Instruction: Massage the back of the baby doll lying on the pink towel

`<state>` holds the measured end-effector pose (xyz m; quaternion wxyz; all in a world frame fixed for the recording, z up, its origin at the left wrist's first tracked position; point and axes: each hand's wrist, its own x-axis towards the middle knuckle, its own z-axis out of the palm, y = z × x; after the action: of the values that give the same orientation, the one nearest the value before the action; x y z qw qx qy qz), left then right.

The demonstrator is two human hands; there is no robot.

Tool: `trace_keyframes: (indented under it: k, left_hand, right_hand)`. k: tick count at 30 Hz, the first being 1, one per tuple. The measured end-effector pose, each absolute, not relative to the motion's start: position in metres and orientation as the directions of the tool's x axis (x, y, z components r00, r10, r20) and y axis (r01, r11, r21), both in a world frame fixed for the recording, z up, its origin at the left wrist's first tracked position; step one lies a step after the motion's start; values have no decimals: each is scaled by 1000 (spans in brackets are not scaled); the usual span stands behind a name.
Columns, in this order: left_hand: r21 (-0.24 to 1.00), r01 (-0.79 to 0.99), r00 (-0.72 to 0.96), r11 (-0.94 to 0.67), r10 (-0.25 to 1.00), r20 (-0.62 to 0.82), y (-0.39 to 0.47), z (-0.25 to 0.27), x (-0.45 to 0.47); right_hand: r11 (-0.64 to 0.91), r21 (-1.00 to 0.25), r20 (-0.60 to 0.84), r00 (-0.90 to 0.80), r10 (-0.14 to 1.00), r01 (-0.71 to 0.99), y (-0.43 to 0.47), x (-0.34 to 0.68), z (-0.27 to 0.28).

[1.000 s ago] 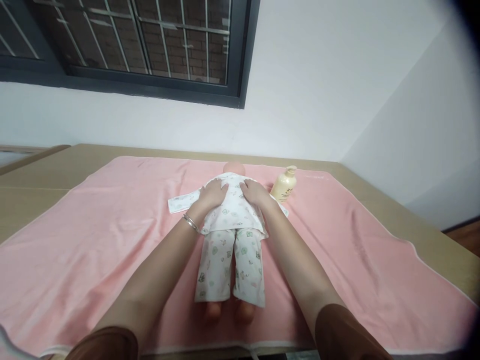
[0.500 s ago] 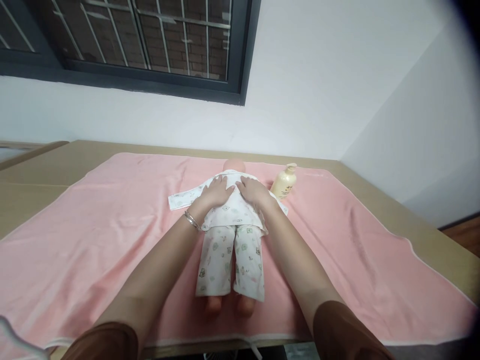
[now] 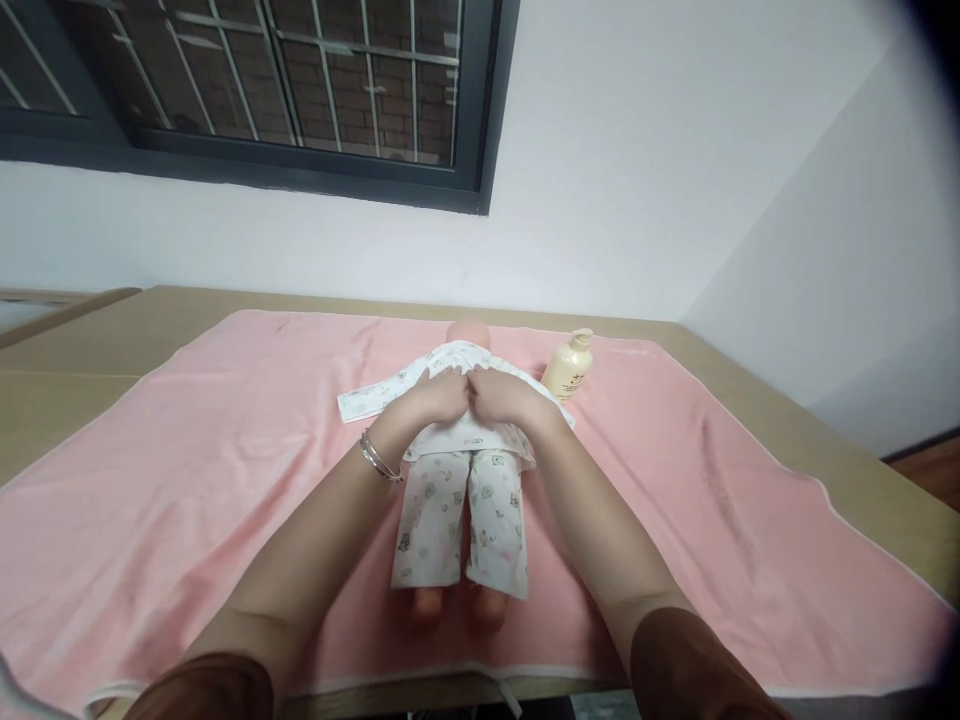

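Note:
A baby doll [image 3: 495, 510] in a white, patterned shirt and trousers lies on a pink cloth [image 3: 255, 450], head at the far end and feet towards me. My left hand [image 3: 442, 396] and my right hand [image 3: 499, 394] rest side by side on the middle of the doll's shirt [image 3: 474, 436]. Their fingers are curled under, knuckles almost touching; whether they pinch the fabric is hidden. A silver bangle [image 3: 379, 457] circles my left wrist. Just beyond my right hand stands a pale yellow pump bottle [image 3: 568, 368].
The cloth covers most of a wooden table [image 3: 757, 395] that meets a white wall [image 3: 600, 180]. A dark-framed window [image 3: 322, 90] with bars is above it. At the lower left corner a pale curved object [image 3: 22, 695] juts into view.
Both hands were lying flat with fingers spread on the doll's upper torso. They have drawn together at the middle, and their fingers have curled in.

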<state>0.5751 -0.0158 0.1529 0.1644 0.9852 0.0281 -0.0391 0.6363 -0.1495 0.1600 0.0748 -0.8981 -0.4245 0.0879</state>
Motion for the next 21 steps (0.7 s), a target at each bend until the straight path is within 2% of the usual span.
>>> trace_keyframes:
  k: [2, 5, 8, 11, 14, 17, 19, 21]
  left_hand:
    - [343, 99, 995, -934, 102, -9, -8, 148, 580]
    - [374, 153, 973, -915, 205, 103, 8, 127, 596]
    - [428, 224, 952, -876, 291, 98, 20, 105, 609]
    - [446, 277, 938, -851, 341, 69, 22, 98, 612]
    - [402, 266, 956, -876, 292, 4, 14, 110, 606]
    - [351, 136, 991, -926, 130, -41, 5, 129, 595]
    - [362, 40, 999, -931, 35, -19, 2, 138, 589]
    - [394, 11, 999, -919, 27, 36, 3, 140, 588]
  right_hand:
    - [-591, -245, -78, 592, 802, 769, -153, 641, 164]
    - [-591, -316, 52, 635, 771, 743, -151, 661, 151]
    - [-641, -367, 125, 718, 684, 674, -143, 681, 127]
    - [-709, -377, 93, 786, 611, 596, -135, 684, 115]
    - [-741, -316, 34, 788, 615, 592, -133, 666, 125]
    - [-692, -244, -50, 704, 708, 679, -138, 643, 149]
    - [-636, -259, -91, 637, 765, 727, -144, 637, 162]
    - [-610, -309, -52, 628, 777, 729, -147, 641, 165]
